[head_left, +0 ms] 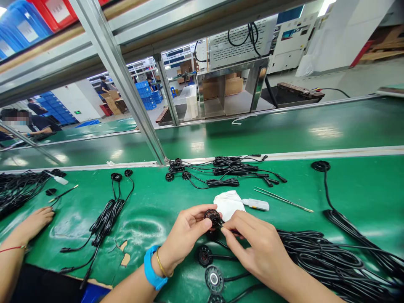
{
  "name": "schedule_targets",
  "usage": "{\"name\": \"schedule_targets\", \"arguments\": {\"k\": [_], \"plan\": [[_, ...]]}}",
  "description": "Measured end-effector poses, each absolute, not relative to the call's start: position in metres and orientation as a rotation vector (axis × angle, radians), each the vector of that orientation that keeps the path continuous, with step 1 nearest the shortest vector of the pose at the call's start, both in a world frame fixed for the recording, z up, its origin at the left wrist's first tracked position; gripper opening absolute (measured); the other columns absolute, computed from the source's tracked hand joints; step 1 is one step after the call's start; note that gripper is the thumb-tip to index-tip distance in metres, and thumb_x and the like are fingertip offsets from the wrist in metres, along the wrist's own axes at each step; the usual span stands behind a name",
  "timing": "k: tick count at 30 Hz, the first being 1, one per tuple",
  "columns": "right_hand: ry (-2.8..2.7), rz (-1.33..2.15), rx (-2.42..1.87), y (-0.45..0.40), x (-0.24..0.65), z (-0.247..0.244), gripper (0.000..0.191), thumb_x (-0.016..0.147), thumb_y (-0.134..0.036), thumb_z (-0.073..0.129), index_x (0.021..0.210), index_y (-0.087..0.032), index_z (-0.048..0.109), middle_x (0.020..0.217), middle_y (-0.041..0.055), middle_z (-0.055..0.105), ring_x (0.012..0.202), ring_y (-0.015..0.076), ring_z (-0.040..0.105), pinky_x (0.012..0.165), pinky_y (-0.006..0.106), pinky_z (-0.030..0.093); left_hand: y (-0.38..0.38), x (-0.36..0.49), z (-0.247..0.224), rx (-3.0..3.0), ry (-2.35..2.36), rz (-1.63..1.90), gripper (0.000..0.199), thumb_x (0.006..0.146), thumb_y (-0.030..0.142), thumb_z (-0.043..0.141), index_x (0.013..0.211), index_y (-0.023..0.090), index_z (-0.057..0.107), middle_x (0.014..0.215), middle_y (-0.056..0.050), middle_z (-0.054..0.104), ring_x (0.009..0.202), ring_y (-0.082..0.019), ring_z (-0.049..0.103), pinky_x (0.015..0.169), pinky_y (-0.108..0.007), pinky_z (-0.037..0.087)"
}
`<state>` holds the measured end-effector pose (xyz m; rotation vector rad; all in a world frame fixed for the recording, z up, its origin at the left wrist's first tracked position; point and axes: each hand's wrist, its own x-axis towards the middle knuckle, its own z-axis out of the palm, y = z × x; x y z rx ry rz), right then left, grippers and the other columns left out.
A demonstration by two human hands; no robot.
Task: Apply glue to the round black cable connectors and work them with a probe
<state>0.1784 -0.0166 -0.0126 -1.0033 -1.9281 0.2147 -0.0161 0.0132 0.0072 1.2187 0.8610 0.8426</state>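
Note:
In the middle of the green table, my left hand [192, 229] is closed round a black round part [212, 217], thumb and fingers on its rim. My right hand [255, 244] is pinched at the part's right side, on what looks like its thin cable; the fingers hide most of it. Just beyond are a white tissue [229, 205] and a small clear bottle [257, 205]. Below my hands lie more round parts with cables, among them a grey-faced disc [214, 279].
Bundled black cables [318, 252] lie at the right, others [229, 170] at the back. Tweezers [284, 199] rest right of the bottle. Another person's hand [36, 225] is at the left near a cable pile [19, 189]. A metal post [126, 84] stands behind the table.

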Motion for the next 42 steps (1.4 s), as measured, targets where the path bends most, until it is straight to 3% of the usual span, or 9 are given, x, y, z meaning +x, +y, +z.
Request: {"name": "schedule_targets", "arguments": {"k": [5,13,18,23,26,31,34,42], "plan": [[-1.949,0.2,-1.021,-0.017,0.179,-0.013,0.013,0.095,-0.014,0.053,0.086,-0.019,0.059,0.076,0.0012,0.058,0.067,0.014,0.053,0.063,0.026,0.038,0.013,-0.015,0.008,1.215,0.883,0.836,0.037,0.088,0.034,0.069,0.12,0.015,0.07,0.11,-0.012,0.076,0.089,-0.019,0.068,0.083,-0.029,0.054],[-2.074,-0.013,-1.043,-0.017,0.177,-0.015,0.016,0.098,-0.015,0.049,0.091,-0.02,0.062,0.077,0.0023,0.059,0.067,0.0139,0.054,0.063,0.026,0.039,0.013,-0.014,0.007,1.151,0.944,0.839,0.039,0.078,0.026,0.08,0.113,0.014,0.068,0.109,-0.013,0.076,0.104,-0.024,0.069,0.095,-0.035,0.052],[-1.973,0.179,-1.0,-0.018,0.177,-0.013,0.01,0.097,-0.015,0.054,0.101,-0.021,0.06,0.086,0.0032,0.063,0.075,0.0144,0.061,0.068,0.025,0.046,0.013,-0.016,0.011,1.195,0.951,0.805,0.034,0.077,0.024,0.08,0.108,0.015,0.068,0.107,-0.012,0.077,0.099,-0.021,0.07,0.09,-0.03,0.053],[-1.901,0.475,-0.979,-0.017,0.178,-0.011,0.007,0.096,-0.018,0.057,0.095,-0.023,0.06,0.086,0.0018,0.062,0.074,0.014,0.061,0.066,0.024,0.048,0.013,-0.016,0.01,1.128,0.863,0.785,0.034,0.074,0.026,0.082,0.103,0.014,0.07,0.092,-0.008,0.076,0.079,-0.014,0.068,0.075,-0.022,0.052],[-1.867,0.635,-1.031,-0.014,0.181,-0.013,0.007,0.097,-0.023,0.056,0.093,-0.024,0.061,0.087,0.0016,0.062,0.076,0.0149,0.061,0.068,0.025,0.049,0.013,-0.014,0.008,1.079,0.843,0.797,0.037,0.077,0.031,0.08,0.107,0.012,0.071,0.087,-0.007,0.075,0.071,-0.012,0.066,0.071,-0.023,0.053],[-1.891,0.649,-1.15,-0.009,0.187,-0.02,0.008,0.099,-0.028,0.054,0.096,-0.026,0.061,0.093,0.0021,0.063,0.081,0.0168,0.061,0.071,0.028,0.05,0.011,-0.015,0.005,1.03,0.849,0.881,0.044,0.087,0.047,0.067,0.113,0.012,0.073,0.099,-0.013,0.075,0.08,-0.02,0.07,0.081,-0.035,0.057],[-1.919,0.607,-1.184,-0.007,0.189,-0.025,0.007,0.099,-0.03,0.054,0.098,-0.027,0.061,0.095,0.0018,0.063,0.084,0.0178,0.061,0.075,0.03,0.049,0.011,-0.017,0.005,1.039,0.869,0.873,0.044,0.086,0.044,0.068,0.116,0.012,0.072,0.104,-0.015,0.076,0.083,-0.022,0.071,0.085,-0.038,0.056],[-1.995,0.38,-1.117,-0.009,0.186,-0.028,0.007,0.1,-0.023,0.051,0.1,-0.025,0.058,0.094,0.0029,0.061,0.085,0.0186,0.059,0.074,0.03,0.046,0.013,-0.017,0.01,1.169,0.906,0.84,0.042,0.083,0.036,0.072,0.119,0.014,0.071,0.106,-0.012,0.075,0.089,-0.021,0.067,0.084,-0.032,0.052]]}}
